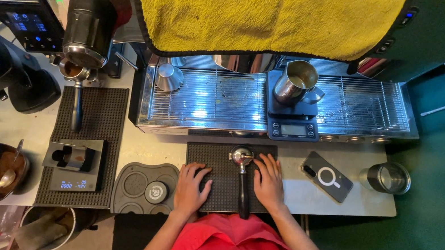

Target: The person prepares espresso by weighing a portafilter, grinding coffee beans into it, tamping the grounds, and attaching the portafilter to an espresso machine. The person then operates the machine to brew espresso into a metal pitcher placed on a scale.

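Head view: I found the portafilter (242,173) lying flat on the rubber mat (220,185) below the espresso machine (237,101), basket end away from me. My left hand (191,187) and right hand (269,183) rested open on the mat either side, gripping nothing. I judged the piece heavy, rigid metal, best taken by its long black handle (244,194).

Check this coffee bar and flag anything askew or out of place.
A yellow towel hangs over the espresso machine's front, hiding its top. A phone lies askew beside the tamping mat, where both hands flank a portafilter. No spill visible.
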